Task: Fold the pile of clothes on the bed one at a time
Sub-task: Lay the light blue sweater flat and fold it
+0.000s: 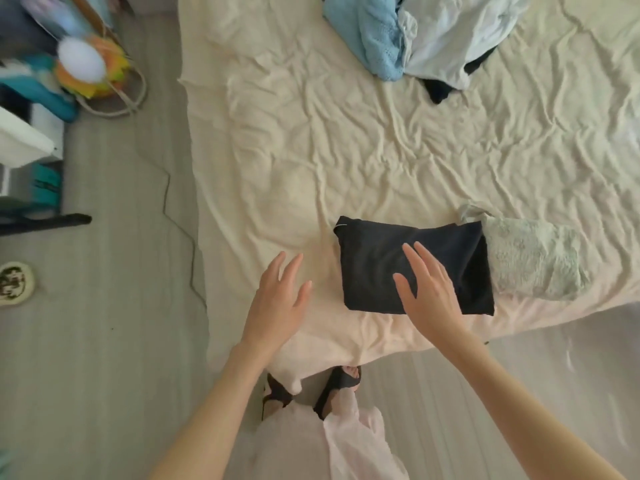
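The dark navy garment lay folded into a neat rectangle near the front edge of the bed, its right end overlapping a folded pale-green fleecy item. The right hand hovered flat over it, fingers straight and released; whether it touched the cloth could not be told. The left hand hung open just left of the garment, holding nothing. This fold looked finished. Next would be reaching to the unfolded pile at the far side of the bed for one piece.
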Tool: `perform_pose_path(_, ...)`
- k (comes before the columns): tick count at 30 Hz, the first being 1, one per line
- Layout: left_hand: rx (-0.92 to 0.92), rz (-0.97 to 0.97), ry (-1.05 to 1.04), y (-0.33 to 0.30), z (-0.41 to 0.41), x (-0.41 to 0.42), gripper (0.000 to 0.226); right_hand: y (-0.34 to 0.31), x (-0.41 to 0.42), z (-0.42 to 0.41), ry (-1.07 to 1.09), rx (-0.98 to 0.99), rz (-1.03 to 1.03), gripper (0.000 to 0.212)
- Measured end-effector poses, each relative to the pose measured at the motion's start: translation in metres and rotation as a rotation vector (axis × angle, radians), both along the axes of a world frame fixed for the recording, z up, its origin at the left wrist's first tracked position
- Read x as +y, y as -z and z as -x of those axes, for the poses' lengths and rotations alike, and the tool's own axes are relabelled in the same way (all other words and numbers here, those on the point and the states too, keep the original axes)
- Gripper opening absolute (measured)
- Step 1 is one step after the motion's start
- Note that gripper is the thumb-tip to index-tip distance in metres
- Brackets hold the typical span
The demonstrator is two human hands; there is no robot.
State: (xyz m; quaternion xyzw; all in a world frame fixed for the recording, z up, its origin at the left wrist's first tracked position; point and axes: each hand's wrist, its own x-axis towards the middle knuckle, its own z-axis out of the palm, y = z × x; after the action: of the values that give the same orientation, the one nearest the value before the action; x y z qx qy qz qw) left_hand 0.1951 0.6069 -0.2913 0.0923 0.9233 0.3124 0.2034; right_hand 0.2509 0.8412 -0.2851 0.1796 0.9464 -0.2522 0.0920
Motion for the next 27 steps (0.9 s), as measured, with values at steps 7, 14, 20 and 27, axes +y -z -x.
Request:
perform_pose_path(7,0.017,-0.017,-0.098,-0.043,0.021,-0.122,0.047,-0.045,-0.113,0.041,-0.090,0.067,0.091,0.051)
perform_pose_path(14,0.063,0.040,-0.072,-0.086,0.059,-0.311,0.047,-0.063,-0.294,0.083,-0.111,0.135,0.147,0.048)
perform_pose_path(20,0.151,0.168,-0.103,-0.136,0.103,-0.454,0.048,-0.098,-0.435,0.134,-0.195,0.194,0.222,0.049)
perform_pose_path(27,0.271,0.206,0.018,-0.159,0.151,-0.490,0.052,-0.142,-0.486,0.187,-0.287,0.297,0.092,0.052)
